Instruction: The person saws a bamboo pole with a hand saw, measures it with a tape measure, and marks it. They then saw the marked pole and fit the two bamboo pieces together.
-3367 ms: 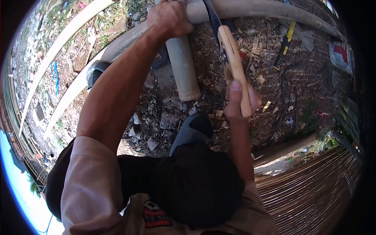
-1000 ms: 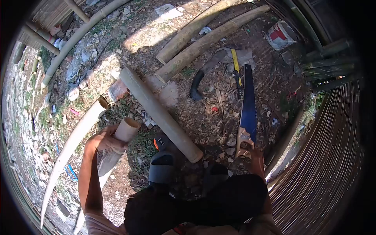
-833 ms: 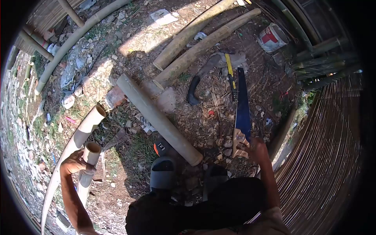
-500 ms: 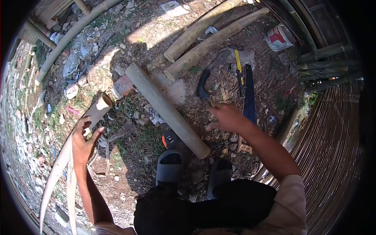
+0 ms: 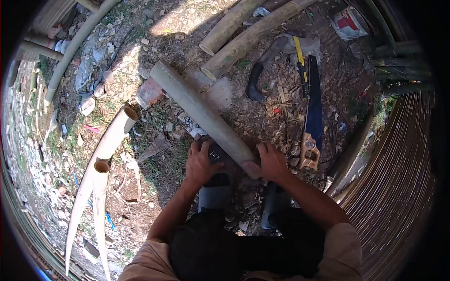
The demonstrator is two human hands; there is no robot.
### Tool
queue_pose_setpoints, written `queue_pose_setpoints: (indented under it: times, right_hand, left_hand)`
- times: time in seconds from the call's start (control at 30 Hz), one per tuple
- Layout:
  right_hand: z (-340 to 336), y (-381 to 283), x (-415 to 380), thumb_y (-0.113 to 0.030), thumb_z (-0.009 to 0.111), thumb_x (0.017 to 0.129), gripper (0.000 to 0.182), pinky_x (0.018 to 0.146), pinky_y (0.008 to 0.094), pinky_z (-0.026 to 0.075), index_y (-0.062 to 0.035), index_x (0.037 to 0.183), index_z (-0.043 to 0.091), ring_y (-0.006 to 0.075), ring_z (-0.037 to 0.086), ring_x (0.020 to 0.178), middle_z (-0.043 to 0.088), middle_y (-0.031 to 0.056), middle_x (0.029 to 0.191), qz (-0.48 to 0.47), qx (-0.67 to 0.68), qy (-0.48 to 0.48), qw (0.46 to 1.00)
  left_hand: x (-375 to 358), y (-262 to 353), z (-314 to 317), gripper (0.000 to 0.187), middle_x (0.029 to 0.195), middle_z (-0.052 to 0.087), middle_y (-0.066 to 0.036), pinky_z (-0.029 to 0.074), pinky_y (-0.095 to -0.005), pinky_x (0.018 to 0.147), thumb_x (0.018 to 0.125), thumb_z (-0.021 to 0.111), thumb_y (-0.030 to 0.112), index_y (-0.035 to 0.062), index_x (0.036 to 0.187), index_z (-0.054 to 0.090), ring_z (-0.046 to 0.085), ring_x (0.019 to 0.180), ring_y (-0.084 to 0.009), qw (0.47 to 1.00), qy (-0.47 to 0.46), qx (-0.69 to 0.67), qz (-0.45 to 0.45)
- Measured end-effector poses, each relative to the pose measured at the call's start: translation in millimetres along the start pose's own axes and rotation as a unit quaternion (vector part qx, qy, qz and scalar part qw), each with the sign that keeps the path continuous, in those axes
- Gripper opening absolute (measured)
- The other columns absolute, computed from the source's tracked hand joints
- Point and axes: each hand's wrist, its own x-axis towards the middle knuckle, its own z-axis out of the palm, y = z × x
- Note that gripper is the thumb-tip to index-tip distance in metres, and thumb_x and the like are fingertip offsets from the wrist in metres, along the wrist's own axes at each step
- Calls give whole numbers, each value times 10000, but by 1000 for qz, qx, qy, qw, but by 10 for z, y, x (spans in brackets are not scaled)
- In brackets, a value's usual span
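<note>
Both hands, left (image 5: pixel 202 164) and right (image 5: pixel 271 161), clasp the bamboo pole's (image 5: pixel 197 110) near end, hiding its cut face.

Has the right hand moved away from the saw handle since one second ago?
Yes. The right hand left the saw, which lies on the ground, and moved left onto the near end of the bamboo pole.

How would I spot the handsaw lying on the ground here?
Start at the thick bamboo pole that both hands grip at its near end. Just beyond the right hand lies the handsaw. Its dark blue blade and pale wooden handle set it apart from the thinner yellow tool above it.
</note>
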Motion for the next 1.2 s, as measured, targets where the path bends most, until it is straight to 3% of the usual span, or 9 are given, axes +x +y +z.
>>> queue_pose_setpoints:
  times: [0.2, 0.3, 0.4, 0.47, 0.6, 0.7, 0.83, 0.97, 1.2]
  right_hand:
    - [201, 976, -25, -460, 751, 914, 547, 777, 525, 583, 4, 1177, 626, 419, 691, 1032, 650, 242, 1131, 149, -61, 86, 983]
    - [71, 1331, -195, -485, 721, 940, 531, 833, 530, 583, 3, 1138, 653, 432, 710, 1014, 683, 265, 1121, 228, -93, 53, 968]
    - [-65, 1543, -307, -544, 738, 899, 586, 856, 502, 595, -21, 1157, 682, 404, 726, 1030, 715, 237, 1118, 319, -165, -74, 930]
    - [-50, 1706, -386, -608, 745, 852, 635, 886, 483, 600, -54, 1160, 715, 376, 729, 1067, 735, 215, 1110, 385, -113, -164, 901]
    - [-150, 1710, -447, -412, 720, 907, 490, 977, 506, 564, -19, 1200, 705, 362, 715, 1134, 736, 197, 1176, 343, -126, -237, 900]
    - [181, 1977, -494, -291, 699, 922, 404, 986, 521, 554, -5, 1207, 695, 385, 689, 1181, 716, 212, 1223, 364, -112, -135, 915]
    - [319, 2063, -550, -229, 663, 939, 368, 993, 542, 539, -7, 1232, 671, 387, 678, 1191, 690, 212, 1258, 363, -125, -113, 916]
    - [256, 2273, -635, -266, 702, 921, 401, 1046, 522, 502, -19, 1234, 654, 385, 659, 1194, 664, 189, 1289, 424, -214, -94, 875]
    - [-254, 2195, -612, -422, 736, 923, 503, 992, 559, 511, -75, 1275, 644, 394, 671, 1160, 672, 213, 1266, 467, -182, 28, 865]
  left_hand:
    - [94, 44, -44, 746, 1207, 591, -218, 536, -510, 971, 617, 946, 244, 84, 1257, 598, 606, 1137, -418, 999, 15, -25, -28]
    - [137, -183, 36, 688, 1010, 699, -165, 549, -510, 923, 599, 947, 236, 69, 1179, 614, 630, 1075, -411, 996, 50, -73, -35]
    - [146, -326, -242, 676, 1105, 627, -229, 559, -504, 832, 616, 954, 237, 33, 1148, 591, 658, 980, -427, 996, 66, -28, -45]
    - [184, -395, -490, 624, 1044, 638, -222, 540, -510, 795, 650, 964, 228, 17, 1114, 605, 656, 923, -429, 980, 182, -26, -82]
    - [312, -764, -897, 513, 1107, 623, -201, 523, -497, 822, 789, 908, 185, 9, 1160, 602, 625, 986, -388, 918, 366, -33, -149]
    - [369, -680, -1072, 489, 1162, 612, -183, 518, -476, 854, 832, 881, 182, 9, 1199, 608, 596, 1076, -354, 874, 472, 69, -93]
    - [489, -368, -936, 463, 1165, 616, -163, 522, -438, 903, 849, 873, 210, 10, 1196, 640, 586, 1103, -316, 917, 399, -18, -7]
    - [556, -59, -526, 554, 1088, 649, -164, 571, -389, 834, 860, 875, 333, -7, 1213, 616, 677, 922, -277, 928, 252, -250, -113]
    - [690, 175, -108, 934, 1151, 667, -244, 582, -384, 825, 749, 948, 449, -93, 1326, 452, 714, 973, -270, 884, 85, -404, -219]
